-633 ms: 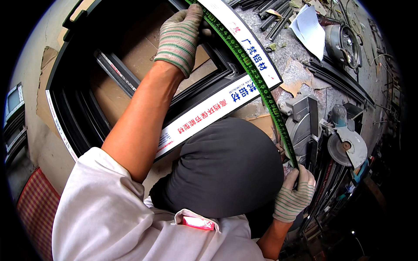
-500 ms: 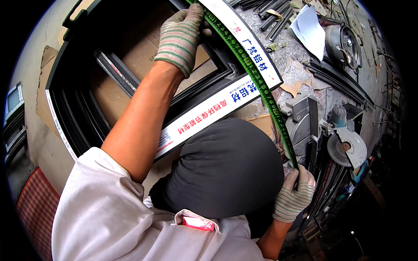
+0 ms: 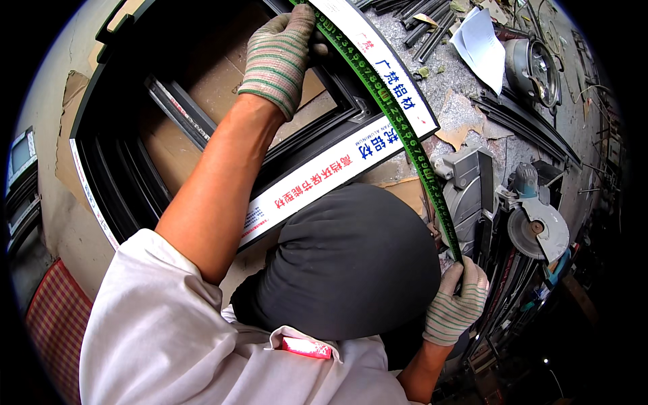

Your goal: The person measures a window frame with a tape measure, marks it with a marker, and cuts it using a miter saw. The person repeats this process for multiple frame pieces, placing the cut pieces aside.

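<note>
A green tape measure blade (image 3: 387, 102) runs along the near right side of a large black window frame (image 3: 86, 111) and past its corner. White printed protective film (image 3: 317, 181) covers the frame's faces. My left hand (image 3: 278, 62), in a striped knit glove, is closed around the tape at the frame's upper side, thumb on top. At the lower right my right hand (image 3: 460, 302), gloved alike, pinches the other end of the blade between thumb and fingers. Whatever sits inside that palm is hidden. Between the hands is my dark-trousered knee (image 3: 358, 263).
To the right stand a power saw with a round blade (image 3: 538, 228) and a grey metal machine (image 3: 466, 182). Black profile strips (image 3: 530, 125), a white paper sheet (image 3: 478, 48) and a round metal housing (image 3: 530, 71) lie beyond. A chequered cloth (image 3: 57, 331) is at the left.
</note>
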{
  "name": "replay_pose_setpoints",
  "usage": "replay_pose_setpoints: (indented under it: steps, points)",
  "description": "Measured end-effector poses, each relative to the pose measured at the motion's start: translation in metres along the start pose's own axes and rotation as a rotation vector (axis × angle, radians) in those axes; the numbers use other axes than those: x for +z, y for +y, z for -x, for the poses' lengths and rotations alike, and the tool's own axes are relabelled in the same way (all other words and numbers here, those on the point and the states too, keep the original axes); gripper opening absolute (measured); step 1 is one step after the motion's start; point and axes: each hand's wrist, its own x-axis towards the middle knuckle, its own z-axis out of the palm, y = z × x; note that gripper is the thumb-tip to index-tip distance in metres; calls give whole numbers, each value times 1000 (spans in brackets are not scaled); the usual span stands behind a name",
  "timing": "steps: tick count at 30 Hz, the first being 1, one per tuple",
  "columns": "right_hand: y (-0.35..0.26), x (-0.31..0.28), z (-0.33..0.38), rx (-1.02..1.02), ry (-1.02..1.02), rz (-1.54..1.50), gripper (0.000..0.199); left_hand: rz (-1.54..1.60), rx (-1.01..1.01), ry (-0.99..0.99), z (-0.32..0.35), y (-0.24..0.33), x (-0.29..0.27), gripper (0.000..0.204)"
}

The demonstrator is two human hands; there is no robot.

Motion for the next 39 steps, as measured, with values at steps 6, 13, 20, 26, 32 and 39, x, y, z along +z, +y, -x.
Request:
replay_pose_setpoints:
  steps: [6, 13, 20, 26, 32, 39]
  points:
    - [1, 1, 0, 4, -7, 1, 19, -12, 7, -3, 1, 1, 0, 29]
    - [2, 0, 0, -1, -12, 2, 19, -15, -13, 17, 2, 3, 2, 30]
    - [1, -1, -1, -9, -11, 3, 19, -2, -9, 4, 1, 1, 1, 29]
    - [2, 0, -2, -16, -9, -8, 20, 4, -14, 14, 1, 1, 0, 29]
    - [2, 1, -1, -9, 0, -33, 19, 4, -15, 15, 0, 1, 0, 30]
    - [0, 1, -1, 9, -1, -44, 19, -18, -1, 21, -3, -2, -1, 30]
